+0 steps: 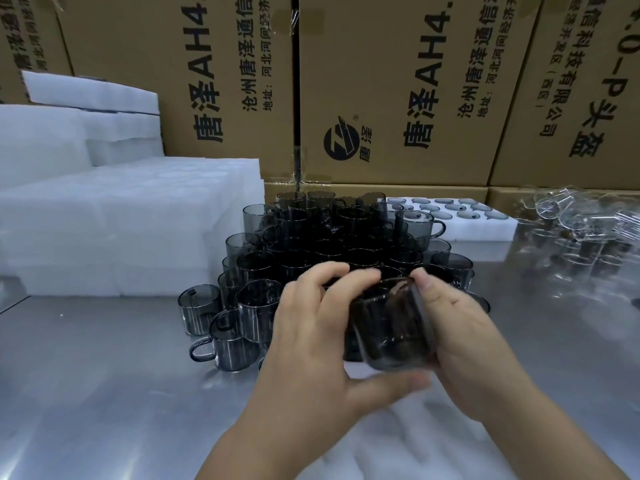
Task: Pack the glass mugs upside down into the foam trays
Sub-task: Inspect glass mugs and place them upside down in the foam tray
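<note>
Both my hands hold one smoky grey glass mug (391, 327), tilted on its side in front of me. My left hand (311, 337) curls round its near side, thumb beneath. My right hand (460, 341) grips its right side, fingertips at the rim. Behind it stands a stacked pile of several grey mugs (339, 237) on the steel table. A white foam tray (381, 441) lies under my wrists, blurred and mostly hidden. Another foam tray (485, 230), filled with upturned mugs, sits at the back.
Tall stacks of white foam trays (121, 220) fill the left side. Clear glass mugs (581, 216) are heaped at the back right. Printed cardboard boxes (398, 91) wall off the rear. Loose grey mugs (228, 334) stand left of my hands.
</note>
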